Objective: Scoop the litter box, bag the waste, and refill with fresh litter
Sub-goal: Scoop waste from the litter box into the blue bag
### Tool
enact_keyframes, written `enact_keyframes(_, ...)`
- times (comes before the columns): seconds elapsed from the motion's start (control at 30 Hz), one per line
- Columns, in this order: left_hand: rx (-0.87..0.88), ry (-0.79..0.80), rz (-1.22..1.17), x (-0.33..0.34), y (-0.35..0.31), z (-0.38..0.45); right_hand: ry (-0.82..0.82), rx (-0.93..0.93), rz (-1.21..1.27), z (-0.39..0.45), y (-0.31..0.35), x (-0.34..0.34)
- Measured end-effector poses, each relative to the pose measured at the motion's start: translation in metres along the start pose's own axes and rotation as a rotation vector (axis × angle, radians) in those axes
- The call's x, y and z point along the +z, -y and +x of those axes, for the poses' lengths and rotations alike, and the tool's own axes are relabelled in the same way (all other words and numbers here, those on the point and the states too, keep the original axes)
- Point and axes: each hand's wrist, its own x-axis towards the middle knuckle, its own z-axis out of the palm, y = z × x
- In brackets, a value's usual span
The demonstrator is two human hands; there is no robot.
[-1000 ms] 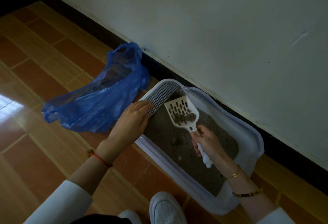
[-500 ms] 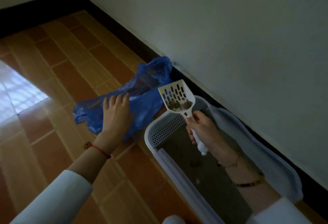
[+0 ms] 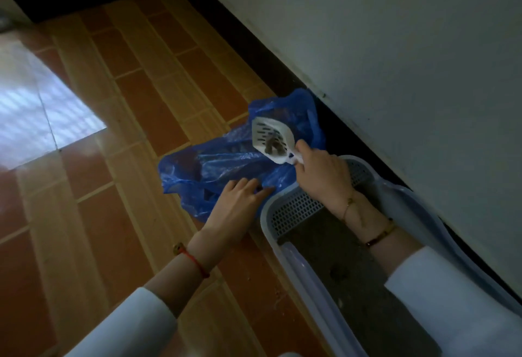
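Observation:
A white slotted scoop (image 3: 269, 137) with brown clumps in it hangs over the blue plastic bag (image 3: 226, 164) on the floor. My right hand (image 3: 322, 176) grips the scoop's handle, above the near end of the white litter box (image 3: 293, 260). The box holds grey litter (image 3: 347, 260) with a dark clump in it and has a perforated grid at its end. My left hand (image 3: 240, 204) rests on the bag's near edge, fingers fairly straight, just left of the box.
A grey wall (image 3: 395, 60) with a black skirting runs along the far side of the box and bag. Brown tiled floor (image 3: 127, 130) stretches to the left, with a bright patch of light at far left. My white sleeves fill the bottom.
My right hand has carried the loaded scoop from over the box end to above the bag. My left hand stays on the bag, now nearer the box. The camera has swung right.

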Motion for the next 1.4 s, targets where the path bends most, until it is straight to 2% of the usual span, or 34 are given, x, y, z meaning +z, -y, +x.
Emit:
enact_keyframes(0.2, 0.000, 0.018, -0.016, -0.001, 0.000, -0.006, 0.006, -0.018, -0.302, -0.003, 0.009, 0.009)
enact_keyframes(0.37, -0.011, 0.023, 0.006, 0.000, -0.001, -0.007, -0.037, 0.018, -0.326, -0.012, 0.006, 0.005)
enact_keyframes(0.43, -0.018, 0.021, -0.010, -0.003, -0.003, -0.007, -0.069, 0.028, -0.249, -0.022, 0.000, 0.000)
enact_keyframes(0.53, -0.036, -0.004, -0.062, -0.009, -0.009, -0.005, -0.119, 0.111, 0.036, -0.045, -0.012, -0.013)
enact_keyframes(0.7, 0.062, -0.146, -0.101, -0.019, -0.022, 0.006, 0.018, 0.466, 0.569, -0.107, -0.045, -0.030)
enact_keyframes(0.83, 0.195, -0.158, -0.136, -0.025, -0.041, 0.017, 0.074, 0.747, 0.765, -0.165, -0.067, -0.025)
enact_keyframes(0.97, 0.259, -0.117, -0.157, -0.020, -0.058, 0.025, 0.080, 0.980, 0.820, -0.214, -0.083, -0.007)
enact_keyframes(1.1, 0.287, -0.090, -0.158, -0.015, -0.069, 0.027, 0.216, 1.097, 0.692, -0.230, -0.098, 0.013)
enact_keyframes(1.17, 0.295, -0.066, -0.150, -0.013, -0.072, 0.026, 0.269, 1.129, 0.622, -0.225, -0.105, 0.022)
enact_keyframes(1.27, 0.292, -0.036, -0.141, -0.011, -0.072, 0.024, 0.245, 1.141, 0.579, -0.209, -0.108, 0.032)
enact_keyframes(1.4, 0.258, 0.002, -0.138, -0.011, -0.068, 0.023, 0.207, 1.130, 0.698, -0.179, -0.113, 0.035)
